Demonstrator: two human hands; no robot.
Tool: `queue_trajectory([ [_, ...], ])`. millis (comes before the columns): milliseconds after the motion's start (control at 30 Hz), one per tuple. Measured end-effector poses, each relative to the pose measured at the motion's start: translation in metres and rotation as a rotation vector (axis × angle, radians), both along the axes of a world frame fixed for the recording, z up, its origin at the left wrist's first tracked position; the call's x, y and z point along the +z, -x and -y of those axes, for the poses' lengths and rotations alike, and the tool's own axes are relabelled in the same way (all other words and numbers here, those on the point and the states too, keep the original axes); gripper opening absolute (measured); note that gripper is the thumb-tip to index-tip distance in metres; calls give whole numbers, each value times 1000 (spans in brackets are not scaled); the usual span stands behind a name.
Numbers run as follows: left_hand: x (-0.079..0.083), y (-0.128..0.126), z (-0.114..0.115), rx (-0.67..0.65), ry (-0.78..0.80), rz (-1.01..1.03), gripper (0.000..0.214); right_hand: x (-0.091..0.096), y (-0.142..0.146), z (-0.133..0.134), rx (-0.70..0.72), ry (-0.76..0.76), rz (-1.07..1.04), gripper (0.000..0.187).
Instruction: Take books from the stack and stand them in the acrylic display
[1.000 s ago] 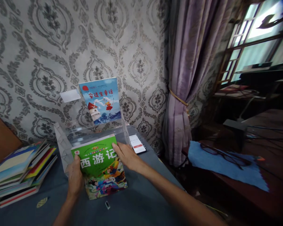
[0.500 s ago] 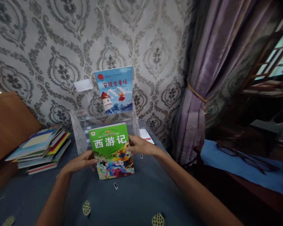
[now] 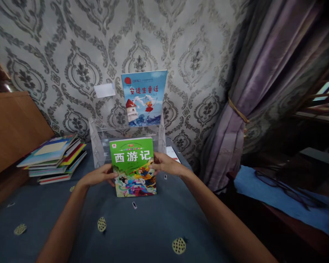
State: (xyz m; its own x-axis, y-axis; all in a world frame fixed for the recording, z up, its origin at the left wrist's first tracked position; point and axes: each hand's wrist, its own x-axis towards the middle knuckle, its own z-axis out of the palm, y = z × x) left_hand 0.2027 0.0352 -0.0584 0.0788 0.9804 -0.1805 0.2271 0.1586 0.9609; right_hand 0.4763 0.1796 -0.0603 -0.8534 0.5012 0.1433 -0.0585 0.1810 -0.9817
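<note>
A green book with white Chinese lettering and colourful figures is held near upright, its front cover facing me. My left hand grips its left edge, thumb on the cover and the other fingers partly hidden. On the right edge, my right hand holds it with thumb in front and fingers behind. Just beyond stands a clear acrylic rack, partly covered by the green book. A blue book with red lettering rests upright in the rack's upper back part.
A pile of thin books lies at the left, beside a wooden panel. Behind my right hand a phone lies on the dark cloth. Glasses rest on a blue cloth at the right, near a purple curtain.
My view has shifted, so the rack and blue book appear further right and higher. Both hands still hold the green book, which now looks more upright and slightly nearer the rack.
</note>
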Motion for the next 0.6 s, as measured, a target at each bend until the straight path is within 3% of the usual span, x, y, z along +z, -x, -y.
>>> queue_trajectory([
  [367, -20, 0, -8, 206, -35, -97, 62, 0, 0, 1, -2, 23, 5, 36],
  [600, -10, -17, -10, 236, -74, -16, 65, 7, -9, -6, -18, 20, -41, 44],
])
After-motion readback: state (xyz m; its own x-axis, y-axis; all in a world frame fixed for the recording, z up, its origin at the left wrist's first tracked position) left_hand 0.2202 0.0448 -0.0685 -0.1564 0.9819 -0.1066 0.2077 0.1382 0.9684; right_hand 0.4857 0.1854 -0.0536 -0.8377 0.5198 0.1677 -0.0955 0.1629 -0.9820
